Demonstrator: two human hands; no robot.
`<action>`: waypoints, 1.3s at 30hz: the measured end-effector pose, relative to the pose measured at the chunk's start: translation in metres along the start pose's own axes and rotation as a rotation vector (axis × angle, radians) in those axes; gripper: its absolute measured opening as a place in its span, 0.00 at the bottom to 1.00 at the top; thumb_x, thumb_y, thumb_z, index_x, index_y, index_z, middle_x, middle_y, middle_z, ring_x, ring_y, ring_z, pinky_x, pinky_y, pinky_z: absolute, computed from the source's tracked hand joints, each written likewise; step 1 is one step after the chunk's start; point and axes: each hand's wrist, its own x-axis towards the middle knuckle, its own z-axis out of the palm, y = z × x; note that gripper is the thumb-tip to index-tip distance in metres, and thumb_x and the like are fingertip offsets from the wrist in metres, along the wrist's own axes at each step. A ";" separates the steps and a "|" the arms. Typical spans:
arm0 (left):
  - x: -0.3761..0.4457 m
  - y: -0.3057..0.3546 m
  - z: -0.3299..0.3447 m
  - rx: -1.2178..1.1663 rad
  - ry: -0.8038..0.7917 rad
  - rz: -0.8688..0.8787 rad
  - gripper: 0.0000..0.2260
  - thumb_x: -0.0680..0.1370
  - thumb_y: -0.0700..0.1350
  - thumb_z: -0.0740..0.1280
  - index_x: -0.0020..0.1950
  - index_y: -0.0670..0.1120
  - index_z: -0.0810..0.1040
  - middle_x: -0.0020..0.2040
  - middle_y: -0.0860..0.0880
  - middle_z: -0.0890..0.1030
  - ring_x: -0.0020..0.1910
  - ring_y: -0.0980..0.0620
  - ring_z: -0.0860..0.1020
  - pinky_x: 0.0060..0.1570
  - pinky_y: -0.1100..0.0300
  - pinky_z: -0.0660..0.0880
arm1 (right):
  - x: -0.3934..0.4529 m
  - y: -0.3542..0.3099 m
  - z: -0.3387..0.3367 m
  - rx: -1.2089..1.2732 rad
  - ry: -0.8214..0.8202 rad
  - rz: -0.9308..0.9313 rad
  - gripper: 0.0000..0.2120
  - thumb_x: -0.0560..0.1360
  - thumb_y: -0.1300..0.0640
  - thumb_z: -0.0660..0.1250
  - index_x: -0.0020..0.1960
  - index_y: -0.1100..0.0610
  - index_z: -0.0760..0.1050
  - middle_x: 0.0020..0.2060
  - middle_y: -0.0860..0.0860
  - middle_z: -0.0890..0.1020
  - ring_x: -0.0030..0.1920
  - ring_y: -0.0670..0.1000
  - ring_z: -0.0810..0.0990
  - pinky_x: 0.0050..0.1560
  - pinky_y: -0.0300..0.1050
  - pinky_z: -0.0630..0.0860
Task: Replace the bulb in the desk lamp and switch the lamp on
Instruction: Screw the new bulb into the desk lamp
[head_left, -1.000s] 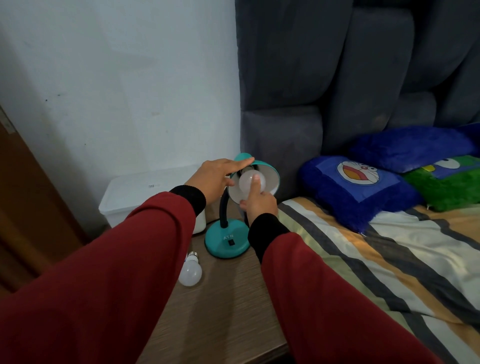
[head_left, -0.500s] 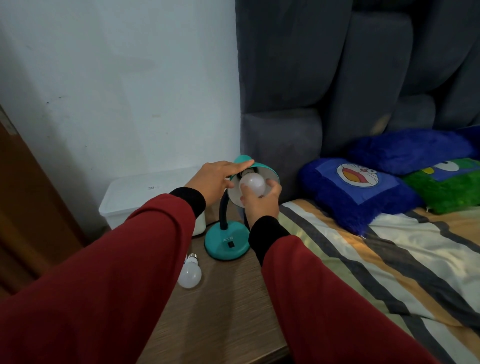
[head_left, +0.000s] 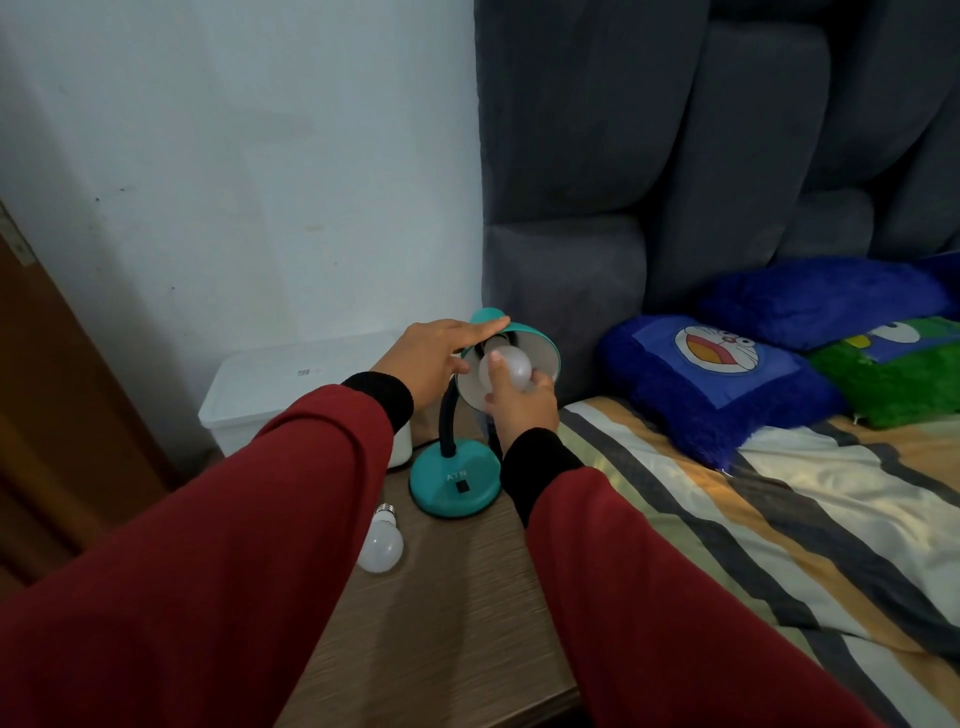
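A teal desk lamp (head_left: 454, 486) stands on the wooden bedside table (head_left: 457, 613), its shade (head_left: 543, 349) tipped toward me. My left hand (head_left: 428, 358) grips the top rim of the shade. My right hand (head_left: 519, 402) is closed around a white bulb (head_left: 511, 366) that sits inside the shade, thumb across its front. The bulb's socket end is hidden in the shade. A second white bulb (head_left: 382, 543) lies loose on the table, left of the lamp's base. The lamp is unlit.
A white lidded box (head_left: 291, 387) stands behind the lamp against the wall. The bed with a striped sheet (head_left: 753, 519) and blue and green cushions (head_left: 706, 376) lies on the right, under a grey padded headboard (head_left: 649, 182). A brown door (head_left: 47, 415) is at far left.
My right hand has turned around the bulb in the shade, fingers shifting from one grip to another. My left hand stays on the shade. The loose bulb has not moved.
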 end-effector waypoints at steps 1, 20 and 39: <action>0.000 0.000 0.001 0.003 -0.001 -0.001 0.30 0.77 0.31 0.64 0.72 0.57 0.64 0.61 0.47 0.77 0.51 0.61 0.69 0.55 0.75 0.62 | 0.002 0.002 -0.001 -0.022 0.005 -0.024 0.36 0.70 0.43 0.70 0.72 0.51 0.59 0.59 0.55 0.76 0.57 0.56 0.79 0.59 0.50 0.77; 0.000 -0.002 0.004 0.015 0.018 0.012 0.34 0.75 0.26 0.63 0.72 0.56 0.64 0.61 0.46 0.77 0.50 0.59 0.70 0.45 0.92 0.56 | 0.018 0.000 0.002 -0.088 -0.005 -0.033 0.29 0.68 0.47 0.71 0.66 0.54 0.70 0.53 0.55 0.79 0.53 0.56 0.80 0.56 0.50 0.78; -0.010 0.012 0.001 -0.004 -0.106 -0.233 0.32 0.78 0.44 0.65 0.77 0.53 0.52 0.69 0.43 0.71 0.67 0.47 0.71 0.67 0.57 0.66 | 0.017 -0.028 -0.020 -0.802 -0.167 0.002 0.35 0.74 0.39 0.62 0.68 0.65 0.66 0.63 0.61 0.75 0.62 0.59 0.75 0.58 0.46 0.74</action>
